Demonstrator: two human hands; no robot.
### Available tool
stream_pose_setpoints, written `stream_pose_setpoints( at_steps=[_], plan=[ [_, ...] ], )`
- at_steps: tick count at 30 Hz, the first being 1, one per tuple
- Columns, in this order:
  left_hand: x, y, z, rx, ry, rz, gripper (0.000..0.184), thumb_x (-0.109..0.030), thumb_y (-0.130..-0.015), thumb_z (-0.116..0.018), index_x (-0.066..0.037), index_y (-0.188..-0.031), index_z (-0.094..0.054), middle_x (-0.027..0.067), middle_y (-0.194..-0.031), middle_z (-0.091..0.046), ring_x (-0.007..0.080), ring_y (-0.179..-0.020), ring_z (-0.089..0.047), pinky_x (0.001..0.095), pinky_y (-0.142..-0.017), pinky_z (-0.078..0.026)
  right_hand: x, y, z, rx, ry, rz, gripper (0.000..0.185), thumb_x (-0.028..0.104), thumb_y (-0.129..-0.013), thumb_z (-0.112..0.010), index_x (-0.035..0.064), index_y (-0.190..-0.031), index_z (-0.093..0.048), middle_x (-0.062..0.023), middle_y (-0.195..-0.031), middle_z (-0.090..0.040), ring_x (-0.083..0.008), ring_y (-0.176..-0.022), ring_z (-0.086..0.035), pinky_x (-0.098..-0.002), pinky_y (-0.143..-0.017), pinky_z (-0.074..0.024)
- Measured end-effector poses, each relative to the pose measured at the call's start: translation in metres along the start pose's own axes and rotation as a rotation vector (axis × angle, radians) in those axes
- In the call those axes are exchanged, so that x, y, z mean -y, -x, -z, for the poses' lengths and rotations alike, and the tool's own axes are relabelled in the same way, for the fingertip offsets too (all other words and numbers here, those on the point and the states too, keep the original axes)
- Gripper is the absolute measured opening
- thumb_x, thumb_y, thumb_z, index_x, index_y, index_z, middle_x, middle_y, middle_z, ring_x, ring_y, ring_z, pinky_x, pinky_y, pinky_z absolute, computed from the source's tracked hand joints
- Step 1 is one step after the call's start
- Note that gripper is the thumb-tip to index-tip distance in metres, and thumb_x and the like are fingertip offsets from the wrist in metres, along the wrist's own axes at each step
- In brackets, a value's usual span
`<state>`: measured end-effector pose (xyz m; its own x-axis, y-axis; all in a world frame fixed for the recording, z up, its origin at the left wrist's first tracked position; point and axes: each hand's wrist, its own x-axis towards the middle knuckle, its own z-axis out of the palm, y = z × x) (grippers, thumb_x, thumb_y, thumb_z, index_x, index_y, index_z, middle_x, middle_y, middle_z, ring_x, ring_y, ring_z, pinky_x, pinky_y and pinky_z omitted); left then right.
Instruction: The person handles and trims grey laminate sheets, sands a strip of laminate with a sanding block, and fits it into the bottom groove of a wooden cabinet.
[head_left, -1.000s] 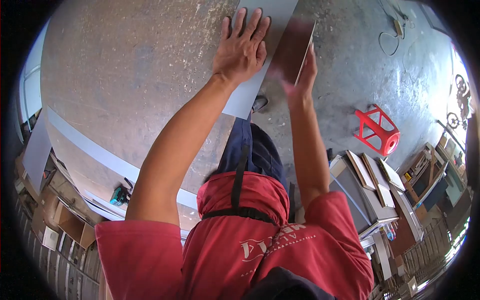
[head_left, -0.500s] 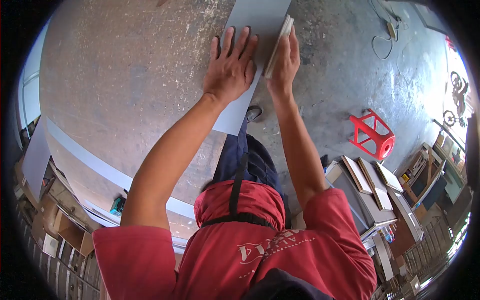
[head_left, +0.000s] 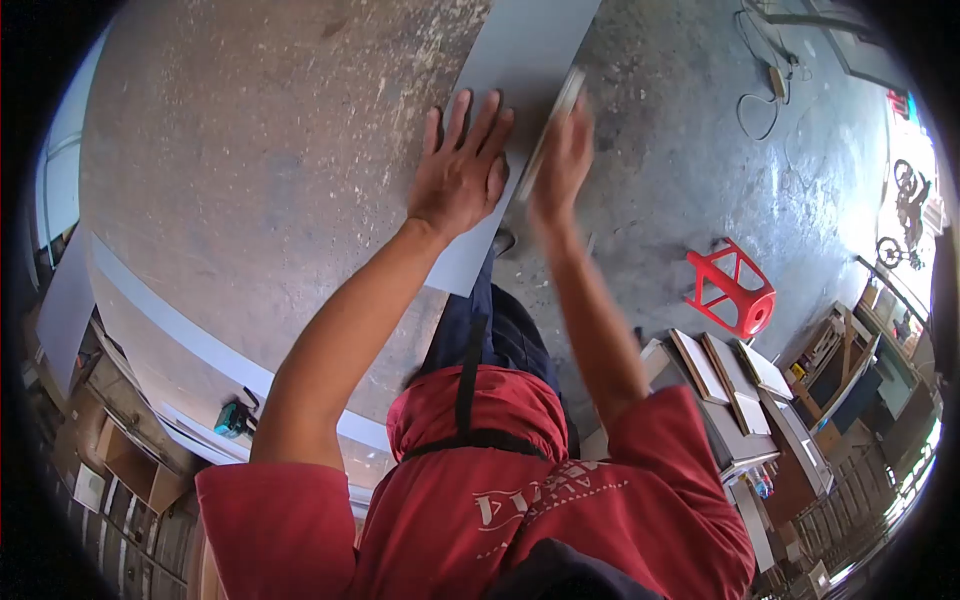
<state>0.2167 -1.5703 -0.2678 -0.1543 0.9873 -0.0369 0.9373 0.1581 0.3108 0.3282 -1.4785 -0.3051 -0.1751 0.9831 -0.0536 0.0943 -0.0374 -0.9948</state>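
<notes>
Resting spread left hand (head_left: 461, 180) on one-o'clock-pointing grey panel (head_left: 525, 50), gripping slab (head_left: 551, 130) in right hand (head_left: 563, 162) along three-o'clock edge.

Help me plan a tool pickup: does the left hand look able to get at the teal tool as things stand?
Probably not: the left hand is spread over the edge of the grey strip, while the teal tool lies well back beside the elbow.

One wide, head-worn view looks down over left hand (head_left: 458, 185) and right hand (head_left: 563, 165).
</notes>
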Motion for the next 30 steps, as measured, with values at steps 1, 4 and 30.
stream_pose_setpoints(
  at_steps=[1,4,30],
  plan=[
    [0.001,-0.002,-0.001,0.002,0.011,0.010,0.059,-0.024,-0.095,-0.048,-0.013,-0.151,-0.036,0.0097,-0.161,-0.024,0.0382,-0.148,-0.019,0.0604,-0.116,-0.019,-0.010,0.048,0.001,-0.014,-0.030,-0.031,0.045,0.022,-0.103,-0.053,0.0009,-0.142,-0.047,-0.0103,-0.128,-0.056,-0.0172,-0.109,-0.055,-0.0322,-0.096,-0.0435],
    [0.002,-0.001,-0.002,-0.070,0.044,-0.022,0.057,-0.023,-0.093,-0.052,-0.012,-0.148,-0.041,0.0110,-0.158,-0.028,0.0403,-0.145,-0.024,0.0601,-0.115,-0.023,0.006,0.135,0.025,0.052,-0.217,-0.308,0.047,0.012,-0.099,-0.058,0.0035,-0.144,-0.046,-0.0108,-0.129,-0.053,-0.0190,-0.106,-0.056,-0.0340,-0.093,-0.0460],
    [0.034,-0.187,-0.001,-0.102,-0.066,-0.062,0.059,-0.025,-0.091,-0.054,-0.016,-0.148,-0.042,0.0084,-0.157,-0.033,0.0375,-0.146,-0.025,0.0599,-0.116,-0.022,0.009,-0.079,-0.006,-0.076,0.364,0.084,0.045,0.013,-0.095,-0.061,-0.0014,-0.137,-0.053,-0.0167,-0.119,-0.055,-0.0258,-0.112,-0.055,-0.0347,-0.098,-0.0421]
  ],
)
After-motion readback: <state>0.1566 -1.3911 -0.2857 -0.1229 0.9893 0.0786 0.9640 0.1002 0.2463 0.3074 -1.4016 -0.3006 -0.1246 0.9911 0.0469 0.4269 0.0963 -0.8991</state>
